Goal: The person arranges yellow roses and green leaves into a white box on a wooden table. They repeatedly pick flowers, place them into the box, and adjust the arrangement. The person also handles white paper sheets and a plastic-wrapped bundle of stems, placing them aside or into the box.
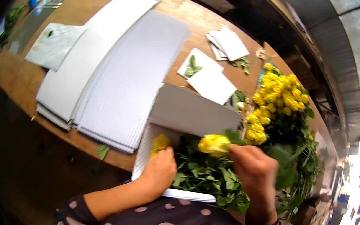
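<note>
My right hand (253, 165) is closed just under the head of a yellow rose (214, 145), which lies tilted with its bloom to the left. My left hand (159, 167) is closed at another yellow rose (160, 143), beside the upright wall of a folded grey-white cardboard sheet (193, 108). Leafy green stems (205, 178) lie between my two hands, inside the fold of the cardboard. The lower parts of both roses are hidden by my fingers and the leaves.
A big bunch of yellow roses (281, 93) lies at the right of the wooden table (16, 92). Large white corrugated sheets (132, 64) are stacked at the left. Small white cards (213, 85) and loose leaves (193, 66) lie farther back. Shelving stands beyond the table.
</note>
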`<state>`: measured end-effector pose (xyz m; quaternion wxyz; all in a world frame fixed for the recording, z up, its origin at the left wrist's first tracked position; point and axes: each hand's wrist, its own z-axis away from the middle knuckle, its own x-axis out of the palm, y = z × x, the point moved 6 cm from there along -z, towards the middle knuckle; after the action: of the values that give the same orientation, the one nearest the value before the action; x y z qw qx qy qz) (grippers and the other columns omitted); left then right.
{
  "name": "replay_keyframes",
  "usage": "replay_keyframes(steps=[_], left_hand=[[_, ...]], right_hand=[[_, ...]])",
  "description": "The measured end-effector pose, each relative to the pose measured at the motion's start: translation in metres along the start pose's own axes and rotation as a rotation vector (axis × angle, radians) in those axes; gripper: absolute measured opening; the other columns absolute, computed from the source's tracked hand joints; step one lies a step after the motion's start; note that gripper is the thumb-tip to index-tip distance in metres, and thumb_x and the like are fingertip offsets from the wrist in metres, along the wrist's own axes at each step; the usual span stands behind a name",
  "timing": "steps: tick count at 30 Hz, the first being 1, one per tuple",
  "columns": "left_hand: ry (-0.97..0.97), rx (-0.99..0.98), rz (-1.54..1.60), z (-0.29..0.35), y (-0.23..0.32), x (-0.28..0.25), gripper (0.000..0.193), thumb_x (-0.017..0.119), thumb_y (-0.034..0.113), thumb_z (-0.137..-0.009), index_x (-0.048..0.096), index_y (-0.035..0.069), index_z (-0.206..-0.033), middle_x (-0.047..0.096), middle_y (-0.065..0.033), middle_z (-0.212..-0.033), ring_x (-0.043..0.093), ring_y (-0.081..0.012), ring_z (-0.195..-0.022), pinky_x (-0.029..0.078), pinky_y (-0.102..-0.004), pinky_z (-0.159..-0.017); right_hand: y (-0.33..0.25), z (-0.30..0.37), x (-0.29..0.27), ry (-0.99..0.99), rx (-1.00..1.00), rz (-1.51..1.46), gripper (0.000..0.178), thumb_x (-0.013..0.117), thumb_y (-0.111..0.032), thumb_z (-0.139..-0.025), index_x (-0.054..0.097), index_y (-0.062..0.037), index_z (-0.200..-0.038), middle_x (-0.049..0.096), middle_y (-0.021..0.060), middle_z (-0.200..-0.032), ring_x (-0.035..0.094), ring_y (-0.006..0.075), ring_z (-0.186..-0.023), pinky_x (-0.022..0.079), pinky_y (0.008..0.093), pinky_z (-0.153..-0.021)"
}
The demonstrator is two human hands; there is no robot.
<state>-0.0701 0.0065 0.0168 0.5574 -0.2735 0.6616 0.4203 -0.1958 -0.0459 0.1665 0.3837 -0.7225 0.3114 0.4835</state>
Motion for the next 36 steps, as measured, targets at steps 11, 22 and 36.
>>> replay_keyframes(steps=[11,22,36], left_hand=[[0.087,-0.001,-0.004,0.005,0.002,-0.004,0.026,0.051,0.012,-0.068,0.060,-0.005,-0.085,0.053,-0.0207,-0.104,0.050,-0.0208,-0.078,0.044,-0.0256,-0.066],[0.138,0.076,0.094,0.000,-0.008,-0.007,0.011,0.052,0.012,-0.066,0.056,0.004,-0.072,0.047,-0.0078,-0.078,0.047,-0.0188,-0.074,0.041,-0.0254,-0.064],[-0.139,0.318,0.332,-0.032,-0.065,0.002,0.013,0.059,0.030,-0.072,0.068,0.027,-0.081,0.047,-0.0043,-0.115,0.058,-0.0232,-0.080,0.048,-0.0340,-0.065]], right_hand=[[0.007,0.006,0.172,-0.157,-0.133,0.138,0.009,0.056,-0.011,-0.071,0.057,-0.0075,-0.079,0.056,0.0057,-0.066,0.057,0.0223,-0.054,0.047,0.0317,-0.048],[-0.002,0.006,0.181,-0.209,-0.086,0.197,0.019,0.053,-0.012,-0.068,0.055,-0.0030,-0.085,0.053,0.0087,-0.067,0.057,0.0237,-0.052,0.046,0.0312,-0.047],[0.007,0.004,0.172,-0.433,0.020,0.260,0.013,0.050,-0.012,-0.071,0.059,-0.0043,-0.065,0.059,0.0117,-0.069,0.060,0.0234,-0.063,0.049,0.0327,-0.056]])
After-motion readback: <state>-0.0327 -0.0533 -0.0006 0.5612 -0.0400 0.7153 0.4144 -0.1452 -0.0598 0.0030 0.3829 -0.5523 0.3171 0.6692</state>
